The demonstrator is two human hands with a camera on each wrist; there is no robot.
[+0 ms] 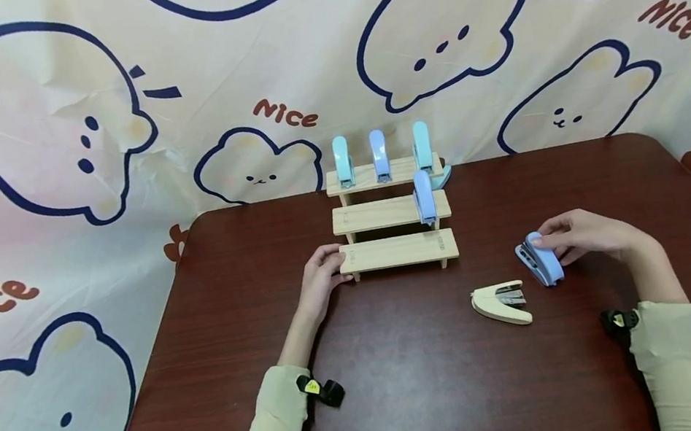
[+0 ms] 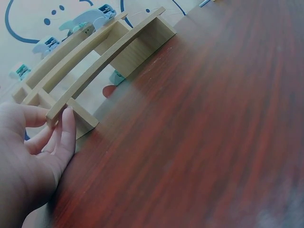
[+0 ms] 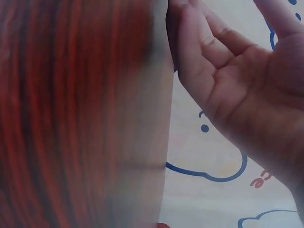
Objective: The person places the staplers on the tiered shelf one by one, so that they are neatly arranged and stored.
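Note:
A three-tier wooden rack (image 1: 397,251) stands toward the back of the table. My left hand (image 1: 320,284) pinches the left end of its lowest shelf; the left wrist view shows the fingers (image 2: 69,128) around the plank's end. To the right, a blue stapler (image 1: 544,260) is on the table, gripped at its far end by my right hand (image 1: 597,235). The right wrist view shows that hand's palm (image 3: 232,90), with the stapler out of sight. A cream stapler (image 1: 500,304) lies on its side nearby, its mouth facing right, touched by neither hand.
Upright on the top shelf are a teal stapler (image 1: 343,162), a periwinkle stapler (image 1: 380,157) and another teal stapler (image 1: 421,147). A blue stapler (image 1: 425,198) stands at the middle shelf's right end. Behind it, a partly hidden teal piece (image 1: 442,177) shows. A patterned curtain (image 1: 321,42) hangs behind.

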